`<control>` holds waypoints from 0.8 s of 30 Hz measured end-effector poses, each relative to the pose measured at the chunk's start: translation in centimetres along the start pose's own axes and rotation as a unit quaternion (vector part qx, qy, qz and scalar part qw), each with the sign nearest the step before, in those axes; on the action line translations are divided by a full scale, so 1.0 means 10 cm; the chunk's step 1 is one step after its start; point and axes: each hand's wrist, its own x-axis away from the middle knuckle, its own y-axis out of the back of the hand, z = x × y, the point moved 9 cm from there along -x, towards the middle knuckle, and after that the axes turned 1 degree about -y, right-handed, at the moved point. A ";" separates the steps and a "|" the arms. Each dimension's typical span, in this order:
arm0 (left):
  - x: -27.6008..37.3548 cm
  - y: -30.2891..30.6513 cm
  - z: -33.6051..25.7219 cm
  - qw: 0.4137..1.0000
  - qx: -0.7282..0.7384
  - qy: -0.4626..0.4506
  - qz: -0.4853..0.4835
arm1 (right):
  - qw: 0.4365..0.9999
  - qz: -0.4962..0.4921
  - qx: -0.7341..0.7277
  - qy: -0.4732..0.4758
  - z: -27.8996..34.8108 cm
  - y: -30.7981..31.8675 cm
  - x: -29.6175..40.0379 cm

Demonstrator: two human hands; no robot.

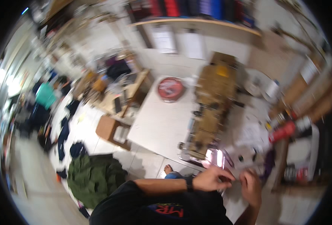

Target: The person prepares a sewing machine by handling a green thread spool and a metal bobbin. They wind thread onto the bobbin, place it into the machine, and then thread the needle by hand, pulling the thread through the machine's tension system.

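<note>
My left hand [213,178], with a black band on the wrist, reaches over the near end of a brown machine, apparently a sewing machine [211,92]. Facing it, a short gap away, is my right hand [250,185] with its fingers curled. Motion blur hides whether either hand pinches something thin. Bright light glints off a shiny metal part [218,158] just beyond my left fingers. A strip of purple fabric [268,164] hangs to the right of my right hand.
A round red container [170,89] stands on the white tabletop [160,123]. Thread cones [253,84] and a red cylinder [281,132] are on the right. Olive-green fabric [97,177] is piled at lower left, near a wooden stool [106,126]. Shelved goods [188,9] line the wall above.
</note>
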 end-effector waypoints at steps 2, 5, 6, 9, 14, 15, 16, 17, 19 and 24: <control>-0.06 -0.05 0.02 0.996 0.090 0.012 0.005 | 0.967 0.186 -0.155 -0.084 -0.21 -0.31 0.06; -0.10 -0.15 0.25 0.953 0.272 0.127 0.031 | 0.937 0.268 -0.194 -0.109 -0.41 -0.44 0.05; -0.13 -0.10 0.25 0.965 0.242 0.100 0.021 | 0.945 0.258 -0.173 -0.105 -0.47 -0.39 0.02; -0.03 -0.08 0.19 0.993 0.113 0.032 -0.006 | 0.870 0.069 -0.437 -0.217 -0.68 -0.14 0.03; 0.13 0.04 0.44 0.986 0.079 0.134 -0.058 | 0.967 0.190 -0.164 0.035 -0.05 -0.34 0.09; 0.14 0.09 0.35 0.986 0.112 0.082 -0.086 | 0.960 0.251 -0.081 0.096 0.09 -0.48 0.17; 0.14 0.13 0.31 0.985 0.124 0.060 -0.106 | 0.959 0.242 -0.145 0.021 0.01 -0.58 0.11; 0.14 0.20 0.25 0.982 0.132 0.016 -0.137 | 0.950 0.221 -0.216 -0.054 -0.08 -0.60 0.07; 0.12 0.12 0.26 0.987 0.140 0.014 -0.083 | 0.969 0.097 -0.221 -0.045 -0.11 -0.43 -0.09; 0.11 0.09 0.34 0.998 -0.045 0.022 -0.023 | 0.986 0.044 -0.157 0.042 0.08 -0.13 -0.14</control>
